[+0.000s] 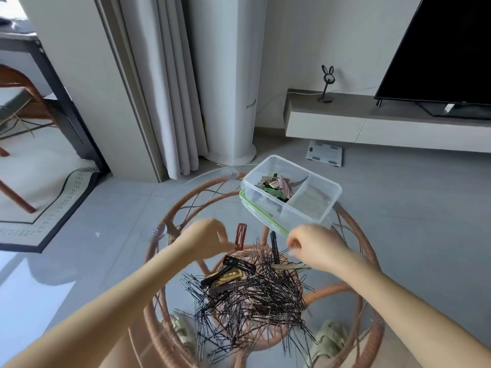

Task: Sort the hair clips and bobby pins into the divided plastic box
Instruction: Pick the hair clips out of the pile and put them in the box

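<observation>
A heap of black bobby pins [255, 296] lies on the round glass table [356, 235], mixed with black [239, 264], yellow [228, 277] and beige [288, 266] hair clips. My left hand [210, 240] has curled fingers, and its fingertips pinch the near end of a red-brown snap clip [240, 236]. My right hand [313, 248] hovers over the heap's far right with fingertips bunched; blur hides what is between them. The clear divided box [300, 215] sits at the table's far edge on its green-rimmed lid [261, 215]. Its left compartment holds several clips [276, 185].
The table has a rattan frame visible through the glass, with two pale slippers [332, 338] on the floor beneath. A bathroom scale [324, 156] lies beyond the table. A TV [438, 49] on a low stand is at the right; a curtain [170, 88] and a chair [16, 102] are at the left.
</observation>
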